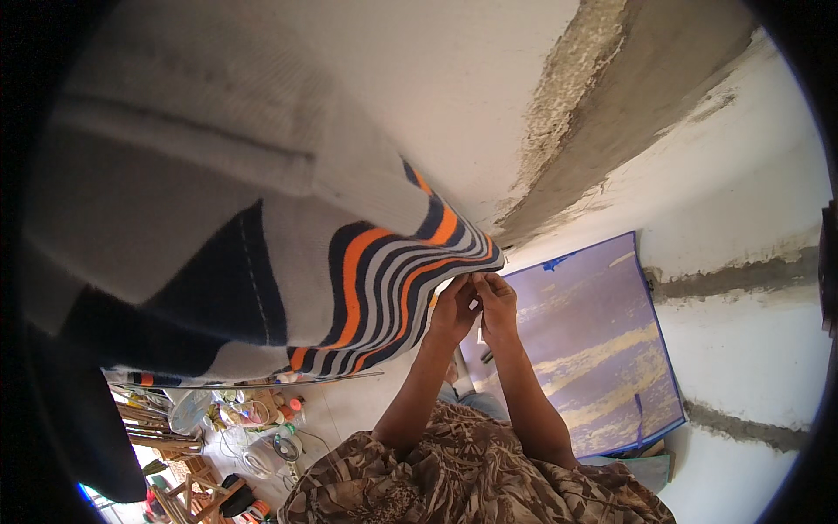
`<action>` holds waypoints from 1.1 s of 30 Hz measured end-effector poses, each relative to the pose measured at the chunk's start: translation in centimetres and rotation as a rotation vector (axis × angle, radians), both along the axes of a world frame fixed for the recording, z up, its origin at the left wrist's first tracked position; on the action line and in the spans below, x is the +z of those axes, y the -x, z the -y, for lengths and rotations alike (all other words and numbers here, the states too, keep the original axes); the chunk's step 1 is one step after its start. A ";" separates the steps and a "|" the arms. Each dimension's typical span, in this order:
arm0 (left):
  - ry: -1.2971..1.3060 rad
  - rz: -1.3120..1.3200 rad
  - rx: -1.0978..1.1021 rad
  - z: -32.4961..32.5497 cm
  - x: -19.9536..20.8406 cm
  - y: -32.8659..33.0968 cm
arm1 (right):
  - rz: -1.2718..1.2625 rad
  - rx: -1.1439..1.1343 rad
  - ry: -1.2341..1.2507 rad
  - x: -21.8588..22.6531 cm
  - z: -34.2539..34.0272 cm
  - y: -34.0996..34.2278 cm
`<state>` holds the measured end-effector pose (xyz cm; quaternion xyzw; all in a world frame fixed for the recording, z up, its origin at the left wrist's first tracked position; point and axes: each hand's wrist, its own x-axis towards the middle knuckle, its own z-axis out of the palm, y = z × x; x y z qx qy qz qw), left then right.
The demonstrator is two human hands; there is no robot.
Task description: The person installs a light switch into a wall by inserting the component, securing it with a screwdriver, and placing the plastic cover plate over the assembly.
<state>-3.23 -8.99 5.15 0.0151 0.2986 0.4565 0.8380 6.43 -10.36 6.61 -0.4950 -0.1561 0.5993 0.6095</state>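
Note:
A large knitted cloth [305,288] in grey, navy and orange wavy stripes hangs across the upper left, close to the camera and partly blurred. Its right end narrows to a corner just above my hands. My left hand [453,313] pinches at the lower edge of that corner, fingers closed. Beside it my right hand [497,304] is closed too, its fingertips meeting the left ones at the cloth's edge. A small white patch shows between the hands; what it is I cannot make out. The fingertips are partly hidden under the fabric.
A purple and yellow worn board [585,341] with a blue border leans by the white wall [742,349], which has rough cement strips. Lower left, the tiled floor [345,406] holds a standing fan [286,447], wooden pieces [196,493] and several mixed household items.

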 end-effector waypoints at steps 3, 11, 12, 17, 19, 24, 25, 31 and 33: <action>0.019 -0.002 0.001 -0.2 -0.3 0.0 | 0.021 -0.022 -0.009 0.1 0.1 0.3; 0.057 0.021 -0.003 -0.6 -0.2 0.2 | 0.080 -0.090 -0.013 0.4 -0.1 0.9; 0.080 0.009 0.007 -0.6 0.3 0.2 | 0.090 -0.096 -0.009 0.4 -0.1 1.0; 0.046 0.036 0.006 -0.5 0.1 0.4 | 0.099 -0.100 0.000 0.9 0.0 1.4; 0.011 0.018 -0.022 -0.5 0.1 0.3 | 0.099 -0.106 -0.008 0.4 -0.1 1.3; -0.031 -0.065 -0.083 -0.6 1.1 0.3 | 0.100 -0.112 0.012 0.5 0.0 1.4; -0.032 -0.064 -0.082 -0.6 1.0 0.3 | 0.095 -0.111 0.027 0.6 0.1 1.4; -0.035 -0.057 -0.084 -0.6 0.3 0.3 | 0.055 -0.130 -0.003 0.0 0.0 1.4; -0.027 -0.040 -0.087 -0.6 0.1 0.3 | 0.057 -0.110 -0.029 0.0 0.1 1.2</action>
